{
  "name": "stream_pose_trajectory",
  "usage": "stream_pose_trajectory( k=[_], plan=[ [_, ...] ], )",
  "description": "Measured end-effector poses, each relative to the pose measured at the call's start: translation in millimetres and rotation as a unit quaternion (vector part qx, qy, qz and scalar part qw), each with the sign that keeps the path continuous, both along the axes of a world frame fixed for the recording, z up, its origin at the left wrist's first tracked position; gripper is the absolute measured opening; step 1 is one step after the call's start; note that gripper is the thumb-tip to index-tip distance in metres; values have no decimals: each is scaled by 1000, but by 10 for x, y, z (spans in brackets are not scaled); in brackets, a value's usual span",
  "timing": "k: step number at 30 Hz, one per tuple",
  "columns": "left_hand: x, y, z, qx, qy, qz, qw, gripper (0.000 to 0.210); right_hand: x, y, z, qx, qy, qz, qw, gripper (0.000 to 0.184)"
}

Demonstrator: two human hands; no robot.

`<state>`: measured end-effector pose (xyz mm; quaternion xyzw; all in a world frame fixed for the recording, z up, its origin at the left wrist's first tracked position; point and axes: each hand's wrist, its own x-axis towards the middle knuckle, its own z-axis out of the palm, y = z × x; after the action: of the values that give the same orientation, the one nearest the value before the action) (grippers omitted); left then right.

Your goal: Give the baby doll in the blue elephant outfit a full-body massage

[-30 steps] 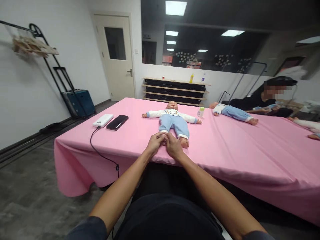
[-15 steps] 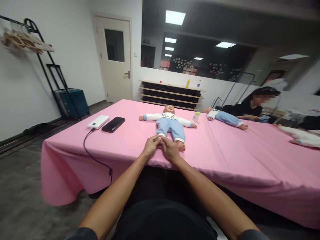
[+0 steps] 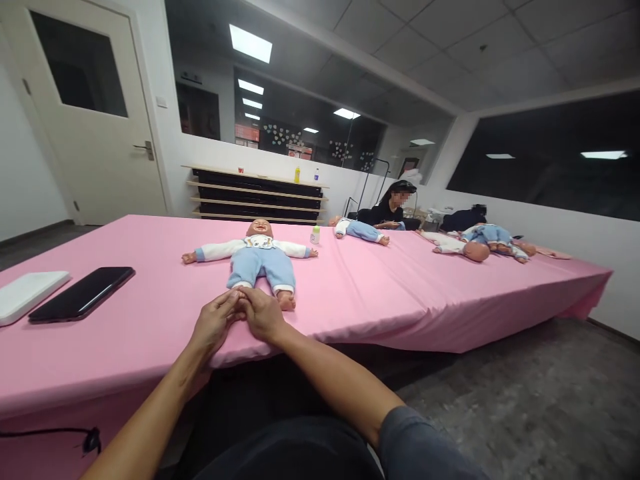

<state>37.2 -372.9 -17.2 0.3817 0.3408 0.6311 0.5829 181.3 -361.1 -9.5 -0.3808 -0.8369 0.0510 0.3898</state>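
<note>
A baby doll (image 3: 263, 263) in a white and light-blue outfit lies on its back on the pink-covered table (image 3: 350, 287), its arms spread and its head away from me. My left hand (image 3: 215, 320) and my right hand (image 3: 260, 313) are closed together around the doll's foot on the left side, at the trouser cuff. My fingers hide that foot. The doll's other foot (image 3: 287, 300) lies bare beside my right hand. A small bottle with a green cap (image 3: 315, 235) stands by the doll's hand on the right.
At the left lie a black phone (image 3: 83, 293) and a white power bank (image 3: 30, 293). Further along the table lie another doll (image 3: 360, 230) and several more dolls (image 3: 493, 237). A person (image 3: 393, 207) sits beyond the table. Low shelves (image 3: 257, 193) stand behind.
My view has swung to the right, so more dolls and a second person at the table's far end now show. Both hands stay at the doll's foot.
</note>
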Motion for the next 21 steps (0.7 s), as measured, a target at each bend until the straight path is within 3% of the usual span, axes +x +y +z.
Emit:
stream_pose_trajectory(
  k=[3, 11, 21],
  plan=[
    [6, 18, -8, -6, 8, -4, 1000, 59, 3, 10, -14, 11, -17, 1, 1000, 38],
    [13, 27, -13, 9, -12, -23, 1000, 50, 4, -27, -6, 38, -21, -19, 999, 41],
    [45, 2, -3, 25, 43, -6, 999, 61, 25, 12, -23, 36, -14, 0, 999, 40]
  ],
)
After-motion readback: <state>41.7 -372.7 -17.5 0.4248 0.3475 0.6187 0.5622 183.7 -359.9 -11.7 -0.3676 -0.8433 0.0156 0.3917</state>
